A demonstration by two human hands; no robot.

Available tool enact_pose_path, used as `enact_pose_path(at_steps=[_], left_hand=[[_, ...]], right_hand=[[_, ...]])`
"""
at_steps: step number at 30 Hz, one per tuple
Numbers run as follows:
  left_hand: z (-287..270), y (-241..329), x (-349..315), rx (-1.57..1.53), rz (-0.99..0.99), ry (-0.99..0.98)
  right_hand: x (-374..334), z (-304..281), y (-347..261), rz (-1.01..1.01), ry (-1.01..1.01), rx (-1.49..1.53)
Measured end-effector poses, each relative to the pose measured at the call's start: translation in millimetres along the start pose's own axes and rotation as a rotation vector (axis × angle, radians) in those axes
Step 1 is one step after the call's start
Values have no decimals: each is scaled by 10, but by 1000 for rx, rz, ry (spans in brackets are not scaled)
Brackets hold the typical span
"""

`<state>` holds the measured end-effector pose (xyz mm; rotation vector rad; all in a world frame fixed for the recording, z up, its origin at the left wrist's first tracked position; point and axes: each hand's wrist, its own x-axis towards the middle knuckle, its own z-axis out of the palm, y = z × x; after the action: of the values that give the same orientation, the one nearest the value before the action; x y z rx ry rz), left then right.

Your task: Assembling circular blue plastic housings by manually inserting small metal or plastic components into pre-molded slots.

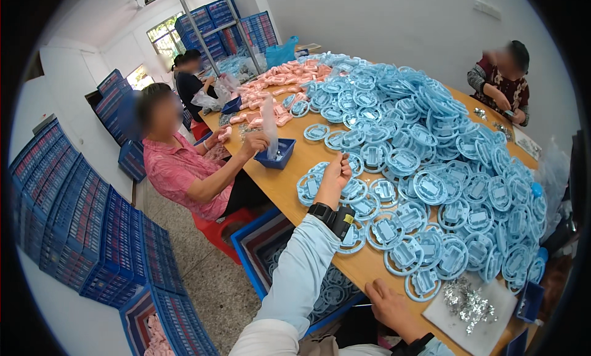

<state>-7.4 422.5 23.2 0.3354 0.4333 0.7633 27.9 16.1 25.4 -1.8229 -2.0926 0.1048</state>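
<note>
Reaching out over the wooden table (289, 190), the left hand (333, 178) rests its curled fingers on a blue ring-shaped plastic part (309, 187) (whether it grips, I cannot tell); the right hand (386, 302) lies loosely open at the table edge, just left of another blue part (423, 283), with small silvery metal pieces (468, 303) further right.

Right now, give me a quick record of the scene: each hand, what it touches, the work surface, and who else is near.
left hand: stretched out over the table, fingers on the blue plastic rings
right hand: resting on the table edge, empty as far as visible
table: wooden, heaped with blue rings; pink parts at the far end
near right hand: white sheet with small metal pieces
others: three seated people
</note>
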Motion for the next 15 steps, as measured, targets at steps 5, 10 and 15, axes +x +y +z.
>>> enact_pose_path(at_steps=[5,10,15], left_hand=[[84,-36,-96,-7,80,130],[77,-29,-210,268,121,185],[70,-76,-96,1167,379,125]], right_hand=[[1,30,21,6,16,16],[-10,0,17,13,22,37],[12,-16,22,2,2,69]])
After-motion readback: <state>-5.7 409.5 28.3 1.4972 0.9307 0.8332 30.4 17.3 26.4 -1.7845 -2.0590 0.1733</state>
